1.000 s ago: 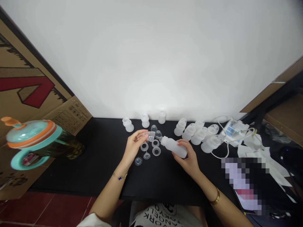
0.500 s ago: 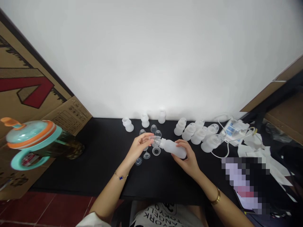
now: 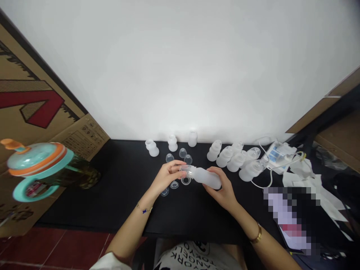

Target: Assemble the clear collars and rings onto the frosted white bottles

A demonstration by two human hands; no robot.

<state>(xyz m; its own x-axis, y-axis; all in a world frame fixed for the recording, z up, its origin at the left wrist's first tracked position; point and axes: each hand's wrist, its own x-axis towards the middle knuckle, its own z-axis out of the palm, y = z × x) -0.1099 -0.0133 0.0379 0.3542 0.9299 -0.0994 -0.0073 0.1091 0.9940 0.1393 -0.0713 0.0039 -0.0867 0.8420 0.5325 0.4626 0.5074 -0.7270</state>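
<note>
Black worktop [image 3: 112, 202], its front right corner hidden behind a pixelated patch [image 3: 289, 219]. Frosted plastic bottle [image 3: 207, 178] held sideways above the worktop's middle, body wrapped by a curled right hand [image 3: 222, 190]. Clear neck piece [image 3: 187, 171] gripped by a nearly closed left hand [image 3: 168, 174]. Clear silicone ring [image 3: 185, 181] half-hidden beneath the bottle; small clear cups [image 3: 174, 185] nearby, details hard to make out.

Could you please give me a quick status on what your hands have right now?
Left hand on clear collar at the bottle's neck. Right hand gripping frosted plastic bottle. Clear silicone ring below the neck, on black table.
</note>
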